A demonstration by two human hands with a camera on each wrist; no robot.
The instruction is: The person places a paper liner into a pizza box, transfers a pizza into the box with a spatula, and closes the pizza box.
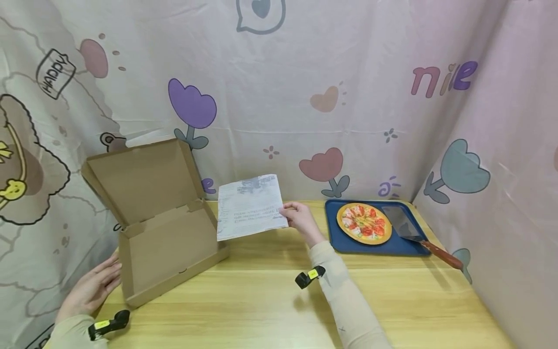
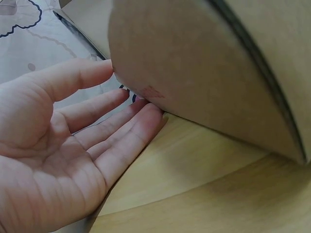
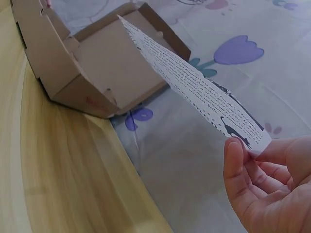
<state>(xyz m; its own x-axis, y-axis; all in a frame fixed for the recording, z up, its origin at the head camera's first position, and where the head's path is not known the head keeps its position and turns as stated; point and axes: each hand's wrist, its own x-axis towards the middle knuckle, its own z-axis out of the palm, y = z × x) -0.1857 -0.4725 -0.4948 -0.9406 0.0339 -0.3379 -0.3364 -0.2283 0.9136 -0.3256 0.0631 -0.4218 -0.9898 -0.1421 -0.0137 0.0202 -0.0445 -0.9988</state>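
Right hand: the right hand (image 1: 302, 220) pinches the right edge of a thin white paper sheet with small dark print (image 1: 250, 206) between thumb and fingers.
Paper sheet: it is in the air above the tabletop (image 1: 244, 310), to the right of the box, and stands tilted; in the right wrist view a small black drawing is seen near the fingers.
Left hand: the left hand (image 1: 93, 286) has its fingers extended and a little spread, with the palm visible in the left wrist view; some fingertips touch the side of the box near its lower edge.
Box: a flat brown cardboard box (image 1: 161, 252) is on the left part of the tabletop, with its lid raised and leaning backward.
Tray: a dark blue rectangular tray (image 1: 370, 249) lies at the right, near the patterned pale curtain (image 1: 370, 58).
On the tray: a round pizza with red and white topping (image 1: 364, 223); just beside it is a metal spatula with a brown wooden handle (image 1: 443, 255), which reaches out over the front right corner.
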